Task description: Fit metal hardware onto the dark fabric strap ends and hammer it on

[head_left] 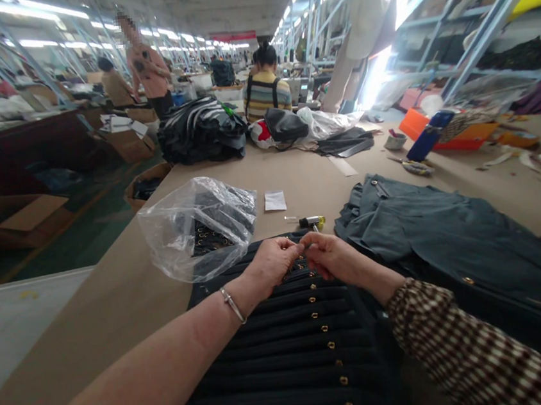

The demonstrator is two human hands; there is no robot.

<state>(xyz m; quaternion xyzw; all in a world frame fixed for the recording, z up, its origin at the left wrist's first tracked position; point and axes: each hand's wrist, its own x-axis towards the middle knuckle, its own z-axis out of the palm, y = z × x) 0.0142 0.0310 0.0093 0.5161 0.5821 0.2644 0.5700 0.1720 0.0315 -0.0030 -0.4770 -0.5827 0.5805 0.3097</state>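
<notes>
My left hand (277, 261) and my right hand (330, 254) meet above a row of overlapping dark fabric pieces (267, 351). Fingers of both hands are pinched close together; whatever small thing lies between them is hidden. Down the row, each dark piece carries a small gold-coloured metal fitting (331, 345). Just beyond my hands lies a screwdriver (312, 221) with a yellow and black handle. To the left, a clear plastic bag (165, 236) holds more dark pieces with gold rings. Folded dark garments (433, 230) lie right of my right hand.
A small white paper (275, 201) lies on the brown tabletop (130, 294). Farther back are a dark fabric pile (202, 132), yellow-handled cutters (416, 168) and an orange box (469, 138). Cardboard boxes (25, 218) stand at left. Several people are in the background.
</notes>
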